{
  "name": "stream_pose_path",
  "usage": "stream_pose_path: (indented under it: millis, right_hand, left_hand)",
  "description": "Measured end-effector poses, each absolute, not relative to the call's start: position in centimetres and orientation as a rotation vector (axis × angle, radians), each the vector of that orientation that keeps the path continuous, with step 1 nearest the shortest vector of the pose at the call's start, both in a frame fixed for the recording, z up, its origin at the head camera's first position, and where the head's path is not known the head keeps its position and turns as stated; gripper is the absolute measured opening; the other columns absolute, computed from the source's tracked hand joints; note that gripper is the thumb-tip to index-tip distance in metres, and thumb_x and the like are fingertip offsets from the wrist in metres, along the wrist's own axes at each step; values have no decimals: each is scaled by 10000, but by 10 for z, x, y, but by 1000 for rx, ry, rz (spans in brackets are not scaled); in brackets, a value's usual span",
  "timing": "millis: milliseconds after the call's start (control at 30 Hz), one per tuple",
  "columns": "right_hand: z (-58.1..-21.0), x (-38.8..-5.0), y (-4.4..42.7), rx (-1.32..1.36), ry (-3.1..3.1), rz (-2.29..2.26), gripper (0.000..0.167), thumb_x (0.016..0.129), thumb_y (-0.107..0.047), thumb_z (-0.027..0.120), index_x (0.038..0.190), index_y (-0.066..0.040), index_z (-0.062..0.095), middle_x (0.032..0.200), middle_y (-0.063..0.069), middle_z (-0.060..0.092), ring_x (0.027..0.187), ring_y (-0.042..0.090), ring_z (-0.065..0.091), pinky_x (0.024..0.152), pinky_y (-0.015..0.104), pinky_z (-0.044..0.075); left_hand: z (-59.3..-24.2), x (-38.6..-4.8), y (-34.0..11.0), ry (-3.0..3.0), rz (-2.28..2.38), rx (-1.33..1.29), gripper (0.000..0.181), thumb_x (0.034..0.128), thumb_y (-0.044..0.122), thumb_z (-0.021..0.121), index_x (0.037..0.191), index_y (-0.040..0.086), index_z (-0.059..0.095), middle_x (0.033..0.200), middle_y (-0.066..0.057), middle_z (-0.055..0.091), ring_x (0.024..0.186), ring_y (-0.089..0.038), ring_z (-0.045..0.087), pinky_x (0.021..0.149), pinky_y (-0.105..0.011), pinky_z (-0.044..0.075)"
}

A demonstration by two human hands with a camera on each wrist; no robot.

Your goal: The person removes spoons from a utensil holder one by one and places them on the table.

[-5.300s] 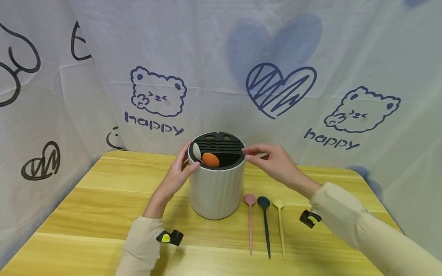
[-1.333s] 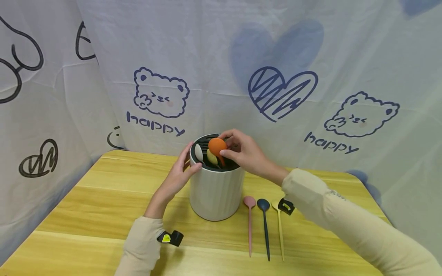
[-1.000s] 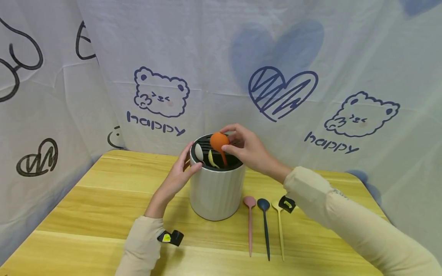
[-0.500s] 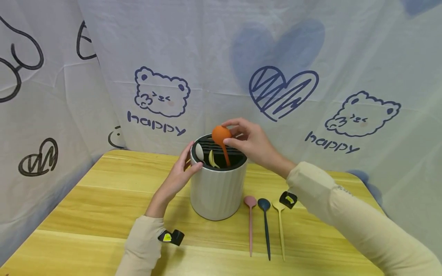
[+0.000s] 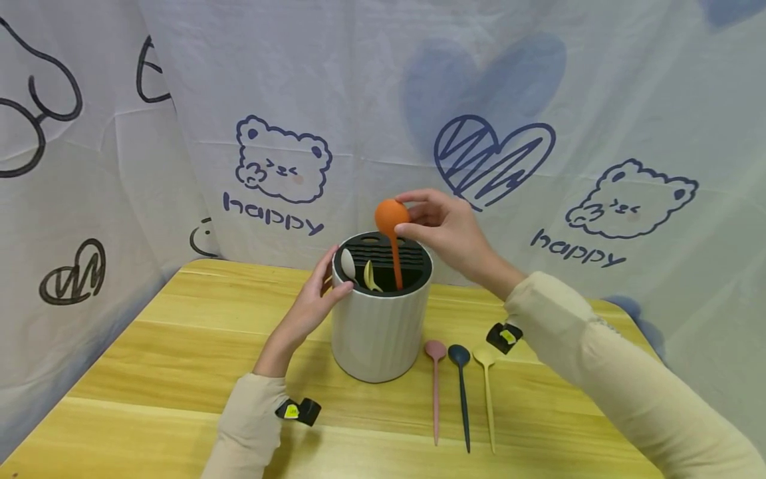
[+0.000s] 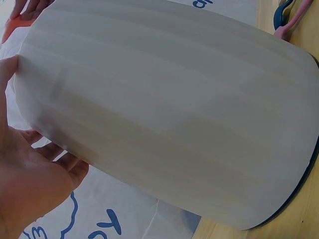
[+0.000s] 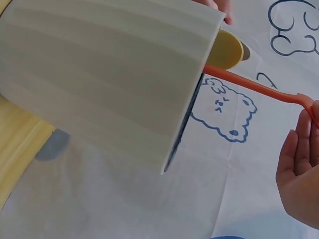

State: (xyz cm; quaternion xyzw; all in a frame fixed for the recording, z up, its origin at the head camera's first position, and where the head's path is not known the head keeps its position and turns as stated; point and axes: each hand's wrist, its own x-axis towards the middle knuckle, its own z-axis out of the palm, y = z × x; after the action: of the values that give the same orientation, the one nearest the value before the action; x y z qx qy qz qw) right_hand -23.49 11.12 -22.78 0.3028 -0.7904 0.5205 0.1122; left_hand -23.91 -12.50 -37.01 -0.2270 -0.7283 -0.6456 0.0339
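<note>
A white ribbed holder point(image 5: 380, 339) with a black slotted top stands upright on the table. My left hand point(image 5: 308, 303) grips its left rim, thumb in front and fingers behind; the left wrist view shows that hand point(image 6: 37, 174) against the holder's wall point(image 6: 164, 99). Above the opening, my right hand point(image 5: 451, 229) pinches the bowl of an orange spoon point(image 5: 392, 217), whose handle reaches down into the holder. In the right wrist view the orange handle point(image 7: 254, 85) leaves the rim beside a yellow spoon point(image 7: 227, 50). A white spoon point(image 5: 348, 264) leans at the opening's left side.
Right of the holder, a pink spoon point(image 5: 435, 386), a dark blue spoon point(image 5: 463, 392) and a pale yellow spoon point(image 5: 488, 392) lie side by side on the wooden table point(image 5: 179, 359). A printed white cloth point(image 5: 371, 86) hangs behind the table.
The orange spoon was low in the holder; my right hand has taken hold of it and raised it, more of its handle now showing. A yellow spoon has come into view in the opening.
</note>
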Motion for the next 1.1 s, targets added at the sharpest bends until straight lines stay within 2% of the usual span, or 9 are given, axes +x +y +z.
stream_pose_path:
  millis: [467, 900, 1100]
  right_hand:
    - [-211, -232, 119, 846, -2219, 1672, 405, 831, 71, 695, 1225, 52, 600, 1010, 193, 682, 839, 181, 675, 804, 303, 554]
    - [-199, -229, 126, 789, -2195, 1725, 472, 795, 115, 706, 1246, 43, 586, 1020, 130, 682, 865, 205, 663, 832, 324, 547]
    - [-192, -226, 131, 794, -2152, 1749, 480, 790, 132, 700, 1248, 47, 583, 981, 59, 685, 864, 202, 662, 830, 310, 547]
  left_hand:
    - [-369, -238, -125, -2246, -1984, -694, 771, 944, 267, 558, 1557, 99, 121, 1578, -129, 183, 1428, -278, 197, 1152, -481, 163]
    - [-369, -237, -124, -2255, -1978, -695, 751, 954, 257, 547, 1558, 114, 125, 1588, -121, 156, 1438, -275, 176, 1154, -475, 155]
    - [-370, -238, -124, -2253, -1975, -695, 745, 954, 233, 544, 1557, 106, 126, 1584, -137, 166, 1435, -287, 181, 1153, -483, 153]
